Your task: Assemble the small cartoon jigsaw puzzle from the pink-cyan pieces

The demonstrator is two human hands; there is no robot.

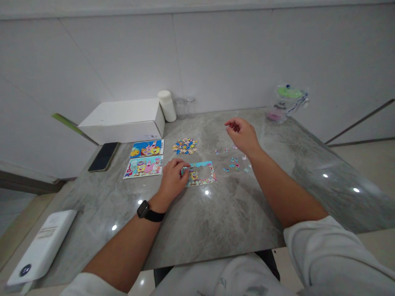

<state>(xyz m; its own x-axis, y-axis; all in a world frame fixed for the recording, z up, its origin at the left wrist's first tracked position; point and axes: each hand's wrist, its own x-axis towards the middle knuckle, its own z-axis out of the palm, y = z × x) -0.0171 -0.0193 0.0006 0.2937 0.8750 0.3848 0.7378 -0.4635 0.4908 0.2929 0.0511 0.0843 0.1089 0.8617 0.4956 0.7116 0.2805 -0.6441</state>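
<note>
A partly filled jigsaw puzzle with a cartoon picture lies flat before me, bare in its upper middle and right of centre. My left hand, with a black watch on the wrist, rests on its left end. The fingers there are bent, with thumb and forefinger apart on the puzzle. Raised above the table beyond the loose puzzle pieces is my right hand. Its fingers curl in and the thumb comes close to the forefinger; anything between them is too small to make out. These loose pieces lie scattered right of the puzzle.
A heap of puzzle pieces lies behind the puzzle. Two picture cards and a phone are to the left. A white box, a white bottle and glasses stand behind. A plastic bag sits back right.
</note>
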